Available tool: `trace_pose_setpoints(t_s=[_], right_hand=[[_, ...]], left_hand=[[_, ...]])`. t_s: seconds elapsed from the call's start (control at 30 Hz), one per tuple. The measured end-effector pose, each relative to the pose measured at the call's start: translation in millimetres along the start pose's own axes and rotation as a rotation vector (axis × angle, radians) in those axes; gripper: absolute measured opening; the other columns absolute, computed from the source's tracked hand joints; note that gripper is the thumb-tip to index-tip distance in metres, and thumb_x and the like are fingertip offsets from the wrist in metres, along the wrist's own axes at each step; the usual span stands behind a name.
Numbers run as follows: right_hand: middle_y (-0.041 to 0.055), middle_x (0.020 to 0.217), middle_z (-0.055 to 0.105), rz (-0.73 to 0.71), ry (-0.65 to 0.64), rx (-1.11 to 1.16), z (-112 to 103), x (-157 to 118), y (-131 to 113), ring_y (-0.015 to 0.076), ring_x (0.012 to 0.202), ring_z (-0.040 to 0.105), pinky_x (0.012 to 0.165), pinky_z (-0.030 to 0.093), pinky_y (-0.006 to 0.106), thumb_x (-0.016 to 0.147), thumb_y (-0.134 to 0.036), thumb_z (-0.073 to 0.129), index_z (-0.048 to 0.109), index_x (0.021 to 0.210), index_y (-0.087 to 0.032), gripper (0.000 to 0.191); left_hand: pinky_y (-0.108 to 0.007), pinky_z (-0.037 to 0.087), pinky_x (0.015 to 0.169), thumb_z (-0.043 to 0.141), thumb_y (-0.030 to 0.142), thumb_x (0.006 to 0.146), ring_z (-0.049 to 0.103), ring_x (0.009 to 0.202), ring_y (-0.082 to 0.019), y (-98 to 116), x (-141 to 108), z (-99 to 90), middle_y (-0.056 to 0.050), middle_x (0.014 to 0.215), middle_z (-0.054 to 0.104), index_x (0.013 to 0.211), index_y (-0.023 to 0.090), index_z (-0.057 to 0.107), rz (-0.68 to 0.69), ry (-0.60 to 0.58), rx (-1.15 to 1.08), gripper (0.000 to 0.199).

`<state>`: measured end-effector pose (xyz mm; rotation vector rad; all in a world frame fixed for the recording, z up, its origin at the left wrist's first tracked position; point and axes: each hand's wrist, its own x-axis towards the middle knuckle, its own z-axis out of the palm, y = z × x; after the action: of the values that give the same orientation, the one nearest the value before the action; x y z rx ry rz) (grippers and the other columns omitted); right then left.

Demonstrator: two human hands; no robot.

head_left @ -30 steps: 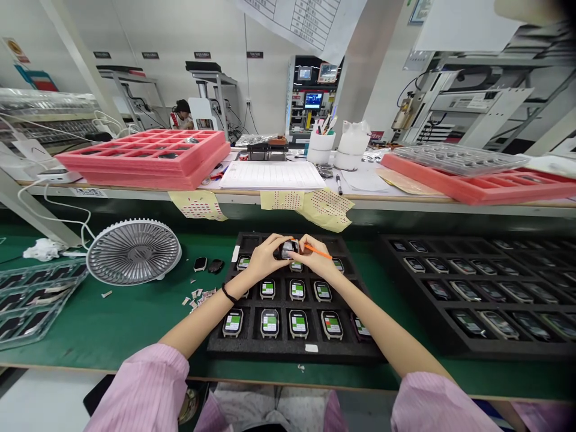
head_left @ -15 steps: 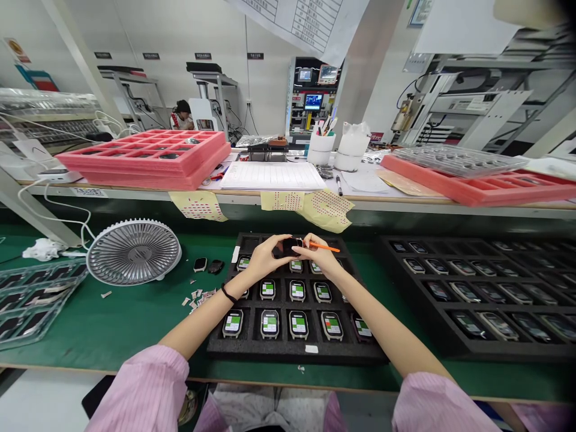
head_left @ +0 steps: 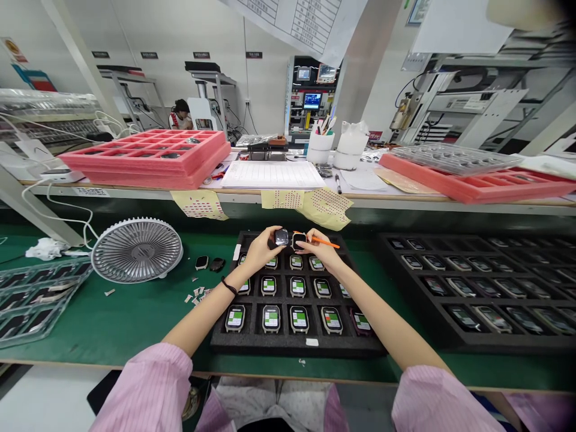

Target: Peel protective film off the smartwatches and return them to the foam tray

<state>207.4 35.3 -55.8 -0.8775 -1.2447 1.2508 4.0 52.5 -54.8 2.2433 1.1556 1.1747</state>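
My left hand [head_left: 261,247] pinches a dark watch case [head_left: 281,237] by its edge, above the back of a black foam tray [head_left: 299,343]. Between the fingers of my right hand [head_left: 320,249] is a thin orange stick [head_left: 327,242], pointing right. The right fingertips also touch a second watch [head_left: 299,241] with a dark screen; whether it is lifted or rests in the tray I cannot tell. Watches with lit green-and-white screens [head_left: 297,287] sit in the tray compartments below my hands.
Left of the tray lie two small watches [head_left: 201,262], paper scraps [head_left: 194,296] and a round fan [head_left: 137,249]. A second black tray [head_left: 450,327] of watches is on the right. Red foam trays [head_left: 148,174] and a paper form [head_left: 272,175] occupy the shelf ahead.
My hands have moved slightly apart. The dark watch case in my left hand has tilted and shifted left, and the second watch now shows beside my right fingers.
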Motion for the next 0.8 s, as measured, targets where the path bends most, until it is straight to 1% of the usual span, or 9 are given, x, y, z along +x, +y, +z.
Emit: trace_pose_setpoints(t_s=[0.1, 0.2, 0.3, 0.37, 0.47, 0.57, 0.63, 0.73, 0.8], right_hand=[[-0.0074, 0.066, 0.045, 0.013, 0.060, -0.120, 1, 10, 3, 0.0089, 0.060, 0.056, 0.057, 0.062, 0.030, 0.055, -0.042, 0.082, 0.038, 0.064, -0.021, 0.049], [-0.0085, 0.062, 0.042, 0.041, 0.086, -0.217, 5, 22, 8, 0.0074, 0.054, 0.053, 0.050, 0.060, 0.027, 0.051, -0.044, 0.082, 0.039, 0.062, -0.021, 0.051], [-0.0100, 0.057, 0.037, 0.060, 0.074, -0.268, 13, 31, 15, 0.0066, 0.048, 0.050, 0.047, 0.060, 0.028, 0.050, -0.047, 0.082, 0.038, 0.060, -0.020, 0.053], [-0.0100, 0.055, 0.037, 0.068, 0.064, -0.317, 18, 34, 17, 0.0074, 0.046, 0.051, 0.045, 0.059, 0.030, 0.053, -0.051, 0.079, 0.037, 0.059, -0.020, 0.053], [-0.0071, 0.056, 0.044, 0.067, 0.056, -0.423, 17, 36, 16, 0.0098, 0.048, 0.055, 0.044, 0.057, 0.029, 0.064, -0.059, 0.069, 0.040, 0.063, -0.021, 0.048], [-0.0012, 0.066, 0.055, 0.043, 0.090, -0.583, 3, 33, 6, 0.0120, 0.052, 0.059, 0.045, 0.054, 0.027, 0.081, -0.062, 0.050, 0.045, 0.070, -0.021, 0.043], [0.0029, 0.073, 0.060, 0.022, 0.135, -0.722, -13, 29, -3, 0.0142, 0.055, 0.062, 0.049, 0.053, 0.027, 0.089, -0.058, 0.038, 0.047, 0.074, -0.020, 0.042], [0.0105, 0.077, 0.063, 0.028, 0.214, -0.960, -34, 23, -10, 0.0224, 0.068, 0.067, 0.060, 0.050, 0.031, 0.094, -0.046, 0.038, 0.050, 0.076, -0.019, 0.035], [0.0163, 0.078, 0.065, 0.052, 0.250, -1.108, -43, 19, -10, 0.0289, 0.078, 0.067, 0.066, 0.048, 0.034, 0.095, -0.036, 0.040, 0.052, 0.078, -0.016, 0.029]], left_hand=[[-0.030, 0.051, 0.075, 0.069, 0.023, 0.074, 0.062, 0.090, -0.021, -8, 9, -9.1, -0.006, 0.100, 0.064, 0.119, 0.019, 0.052, -0.054, -0.062, 0.126, 0.048], [-0.037, 0.047, 0.085, 0.072, 0.028, 0.072, 0.057, 0.102, -0.026, -17, 19, -19.7, -0.007, 0.106, 0.065, 0.113, 0.020, 0.056, -0.044, -0.212, 0.291, 0.045], [-0.041, 0.042, 0.092, 0.072, 0.036, 0.072, 0.053, 0.110, -0.029, -24, 23, -26.9, -0.007, 0.114, 0.063, 0.109, 0.021, 0.059, -0.021, -0.328, 0.382, 0.043], [-0.042, 0.040, 0.093, 0.068, 0.041, 0.075, 0.052, 0.111, -0.028, -25, 23, -30.5, -0.007, 0.115, 0.063, 0.111, 0.021, 0.059, -0.023, -0.351, 0.387, 0.043], [-0.041, 0.039, 0.093, 0.060, 0.042, 0.082, 0.051, 0.114, -0.028, -21, 17, -39.0, -0.008, 0.119, 0.061, 0.113, 0.020, 0.057, -0.021, -0.347, 0.432, 0.038], [-0.038, 0.039, 0.090, 0.051, 0.038, 0.089, 0.054, 0.110, -0.026, -12, 6, -53.1, -0.010, 0.113, 0.063, 0.103, 0.018, 0.060, -0.065, -0.319, 0.589, 0.027], [-0.037, 0.039, 0.088, 0.044, 0.037, 0.093, 0.059, 0.101, -0.026, -8, -2, -62.3, -0.011, 0.102, 0.067, 0.096, 0.017, 0.061, -0.140, -0.318, 0.699, 0.027], [-0.038, 0.041, 0.083, 0.039, 0.035, 0.095, 0.064, 0.088, -0.027, -2, -15, -68.2, -0.015, 0.090, 0.069, 0.094, 0.013, 0.060, -0.245, -0.344, 0.782, 0.031], [-0.038, 0.041, 0.081, 0.037, 0.033, 0.095, 0.064, 0.088, -0.029, 4, -22, -64.9, -0.018, 0.091, 0.068, 0.099, 0.010, 0.058, -0.279, -0.356, 0.812, 0.032]])
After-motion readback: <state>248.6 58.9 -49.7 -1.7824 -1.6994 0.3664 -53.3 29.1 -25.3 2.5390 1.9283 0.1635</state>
